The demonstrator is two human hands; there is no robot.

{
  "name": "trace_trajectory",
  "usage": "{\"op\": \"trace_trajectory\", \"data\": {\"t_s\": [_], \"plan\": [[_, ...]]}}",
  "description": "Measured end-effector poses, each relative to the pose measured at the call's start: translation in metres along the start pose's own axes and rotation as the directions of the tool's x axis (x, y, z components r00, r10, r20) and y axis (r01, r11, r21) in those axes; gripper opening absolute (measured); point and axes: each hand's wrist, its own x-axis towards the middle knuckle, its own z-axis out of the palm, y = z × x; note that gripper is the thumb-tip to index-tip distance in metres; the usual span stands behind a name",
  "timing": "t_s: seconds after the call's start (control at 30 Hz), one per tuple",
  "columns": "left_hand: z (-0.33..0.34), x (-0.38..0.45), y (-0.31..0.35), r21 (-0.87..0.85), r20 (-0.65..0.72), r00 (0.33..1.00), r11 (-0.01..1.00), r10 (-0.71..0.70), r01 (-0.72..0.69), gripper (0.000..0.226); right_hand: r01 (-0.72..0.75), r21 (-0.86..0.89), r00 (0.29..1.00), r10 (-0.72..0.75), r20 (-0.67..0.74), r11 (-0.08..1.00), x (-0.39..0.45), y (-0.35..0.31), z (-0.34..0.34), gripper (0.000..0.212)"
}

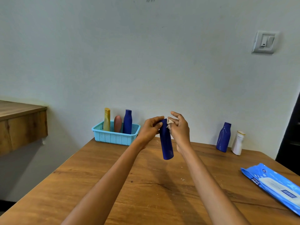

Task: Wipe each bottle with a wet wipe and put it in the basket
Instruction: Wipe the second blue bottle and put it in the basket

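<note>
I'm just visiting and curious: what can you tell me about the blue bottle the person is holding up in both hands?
The held blue bottle is a tall, slim, dark blue cylinder, plastic by its look, with no label showing. It hangs above the wooden table, nearly upright, its flat base lowest and tilted slightly right. The left hand grips its upper end, hiding the cap. The right hand presses a crumpled pale wipe against its top. Nothing else touches it.

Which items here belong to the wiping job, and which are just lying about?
Job: held blue bottle, wet wipe, basket, waiting blue bottle, white bottle, wipes pack.
Lying about: wall switch, side shelf.
</note>
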Motion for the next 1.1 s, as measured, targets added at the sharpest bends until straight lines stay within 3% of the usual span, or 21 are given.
{"op": "trace_trajectory", "data": {"t_s": [0.2, 0.4, 0.5, 0.63, 0.77, 0.9, 1.1], "plan": [[0.001, -0.001, -0.003, 0.015, -0.050, 0.998, 0.999, 0.029, -0.028, 0.040, 0.024, -0.066, 1.000, -0.024, -0.003, 0.998, -0.001, 0.005, 0.005, 0.037], [-0.011, 0.005, -0.003, -0.074, -0.230, 0.973, 0.997, -0.019, 0.002, 0.035, 0.219, -0.331, 0.976, -0.201, 0.090, 0.918, -0.010, 0.009, 0.011, 0.030], [-0.019, 0.006, -0.005, -0.143, -0.291, 0.955, 0.990, -0.055, 0.013, 0.034, 0.186, -0.429, 0.982, -0.149, 0.119, 0.884, -0.008, 0.017, 0.008, 0.024], [-0.018, 0.007, -0.004, -0.179, -0.268, 0.962, 0.984, -0.060, 0.011, 0.038, 0.042, -0.411, 0.997, -0.010, 0.079, 0.911, -0.004, 0.024, 0.006, 0.031], [-0.012, 0.006, -0.003, -0.177, -0.204, 0.976, 0.983, -0.081, 0.044, 0.042, -0.004, -0.182, 0.999, 0.013, 0.050, 0.983, -0.002, 0.018, 0.007, 0.038], [-0.012, 0.008, -0.002, -0.200, -0.269, 0.960, 0.980, -0.074, 0.020, 0.035, 0.118, -0.114, 0.983, -0.100, 0.151, 0.986, -0.008, 0.004, 0.014, 0.045], [-0.032, 0.012, 0.005, -0.302, -0.468, 0.870, 0.953, -0.156, 0.008, 0.038, 0.413, -0.301, 0.893, -0.317, 0.320, 0.859, -0.019, 0.016, 0.025, 0.048]]}}
